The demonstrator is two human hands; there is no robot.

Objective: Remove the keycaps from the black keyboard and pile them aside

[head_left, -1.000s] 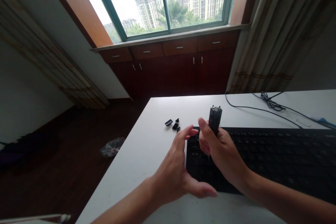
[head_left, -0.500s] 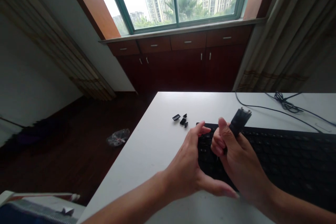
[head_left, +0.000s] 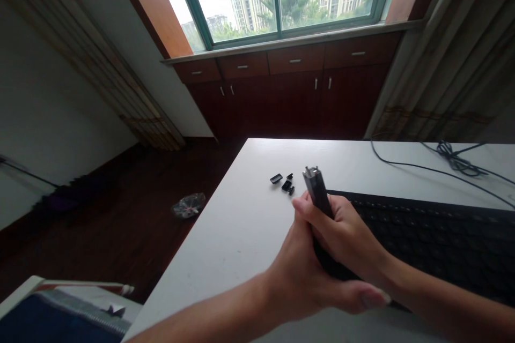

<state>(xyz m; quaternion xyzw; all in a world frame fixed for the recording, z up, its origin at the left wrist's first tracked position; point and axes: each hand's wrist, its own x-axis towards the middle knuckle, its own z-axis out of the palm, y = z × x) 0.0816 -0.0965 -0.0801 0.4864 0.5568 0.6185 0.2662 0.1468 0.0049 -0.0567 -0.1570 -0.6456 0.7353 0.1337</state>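
R hand (head_left: 352, 230) clenched round dk slim tool (head_left: 317, 188), metal prongs up, by kybd (head_left: 442, 238) L end. L hand (head_left: 295, 268) alongside, thumb out; fingertips hidden, grip: can't tell. Crinkly clr bag (head_left: 188, 206) on flr (head_left: 132, 246), contents unclear. Blk bits (head_left: 287, 186) on wht tbl (head_left: 225, 236).

Text: none legible | keyboard (head_left: 438, 244) keys: too dark to read

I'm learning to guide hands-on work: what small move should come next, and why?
Perhaps ease the left hand slightly leftward: it covers the left end of the keyboard, and the lower end of the black tool gripped in the right hand is hidden.
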